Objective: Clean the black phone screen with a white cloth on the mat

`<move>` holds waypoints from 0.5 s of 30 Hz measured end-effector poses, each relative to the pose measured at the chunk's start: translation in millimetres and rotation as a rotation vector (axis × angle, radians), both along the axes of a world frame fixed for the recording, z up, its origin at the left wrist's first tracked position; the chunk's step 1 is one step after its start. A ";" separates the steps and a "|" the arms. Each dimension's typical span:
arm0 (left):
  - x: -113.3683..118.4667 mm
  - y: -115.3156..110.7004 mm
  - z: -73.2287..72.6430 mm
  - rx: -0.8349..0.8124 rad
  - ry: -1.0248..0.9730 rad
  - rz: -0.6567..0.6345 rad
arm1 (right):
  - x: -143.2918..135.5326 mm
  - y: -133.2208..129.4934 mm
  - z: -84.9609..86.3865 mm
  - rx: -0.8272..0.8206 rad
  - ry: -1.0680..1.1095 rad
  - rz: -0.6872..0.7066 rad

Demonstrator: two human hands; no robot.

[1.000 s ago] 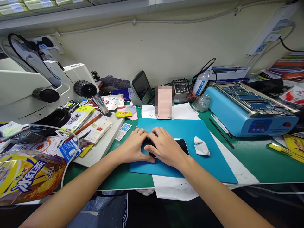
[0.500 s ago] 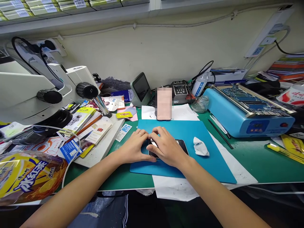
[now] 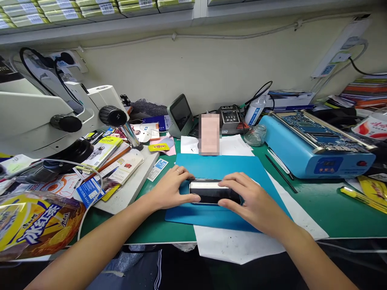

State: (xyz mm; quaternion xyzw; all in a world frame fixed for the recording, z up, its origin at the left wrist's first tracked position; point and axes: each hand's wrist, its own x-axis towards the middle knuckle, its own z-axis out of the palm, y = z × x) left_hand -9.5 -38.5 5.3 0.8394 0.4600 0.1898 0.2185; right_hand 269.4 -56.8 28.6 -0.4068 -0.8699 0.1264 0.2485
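1. The phone [image 3: 208, 192] is at the blue mat [image 3: 208, 219], between the hands, long axis left to right.
2. The left hand [image 3: 172, 190], thumb and fingers parted, holds its left end.
3. The right hand [image 3: 252, 201] curves loosely over the right end; whether gripping, I cannot tell.

Electronics repair workshop, indicated by its bench; left of the left hand [image 3: 173, 187], a microscope [image 3: 66, 123]; beyond the right hand [image 3: 255, 201], a blue machine [image 3: 298, 159] bearing circuit boards [image 3: 306, 125]; between both hands, a phone [image 3: 208, 196].
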 end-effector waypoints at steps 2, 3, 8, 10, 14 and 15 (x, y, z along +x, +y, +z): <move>0.5 -0.3 -0.7 -0.001 0.000 0.018 | 11.9 0.2 -1.3 0.035 -0.025 0.014; 0.8 -0.4 -1.1 0.003 -0.003 0.025 | 15.5 1.4 -1.8 0.055 -0.031 0.026; 1.7 -0.1 -4.0 0.022 -0.019 0.040 | 15.9 12.6 -1.3 0.148 -0.056 0.057; 1.6 0.3 -5.6 0.022 -0.026 0.053 | 11.3 18.9 -0.4 0.170 -0.055 0.027; 0.2 1.6 -8.7 0.032 -0.041 0.132 | -0.2 34.6 1.4 0.193 -0.056 -0.059; -0.2 2.0 -9.2 0.035 -0.043 0.152 | -2.1 38.2 1.7 0.200 -0.052 -0.083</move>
